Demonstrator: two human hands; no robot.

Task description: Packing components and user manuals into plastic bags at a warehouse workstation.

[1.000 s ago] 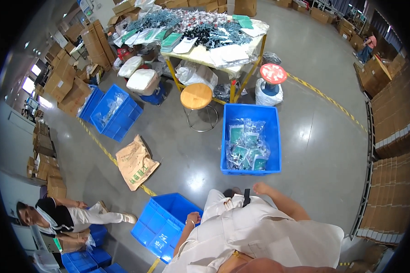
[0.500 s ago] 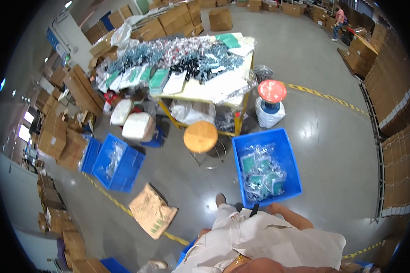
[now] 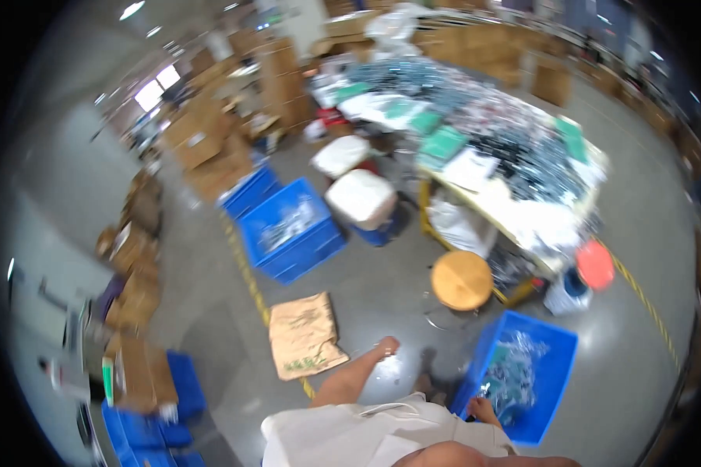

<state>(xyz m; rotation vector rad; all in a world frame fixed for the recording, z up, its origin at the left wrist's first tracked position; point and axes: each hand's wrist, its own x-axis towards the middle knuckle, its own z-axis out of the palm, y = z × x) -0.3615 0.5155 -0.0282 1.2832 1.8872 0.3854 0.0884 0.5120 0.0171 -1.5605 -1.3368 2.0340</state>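
My left hand [image 3: 387,345] reaches out over the grey floor in front of me, smeared by motion. Nothing can be made out in it, and how its fingers lie does not show. Low on the right, my right hand [image 3: 481,409] is curled at the near side of a blue plastic bin [image 3: 559,381]. A dark strip shows beside its fingers, but what they hold is not clear. Inside the bin lie clear plastic bags [image 3: 514,373] with green and dark contents.
A round wooden stool [image 3: 462,280] stands before a table [image 3: 494,210] heaped with dark, silvery and green goods. A red-topped stool [image 3: 595,265] is by its right end. A flattened brown sack [image 3: 307,336] lies left, near another blue bin [image 3: 292,233]. Stacked blue bins [image 3: 136,428] stand lower left.
The view has swung left, so table, stool and bins appear farther right. My left hand has come forward from beside my body. My right hand remains at the bin's near side.
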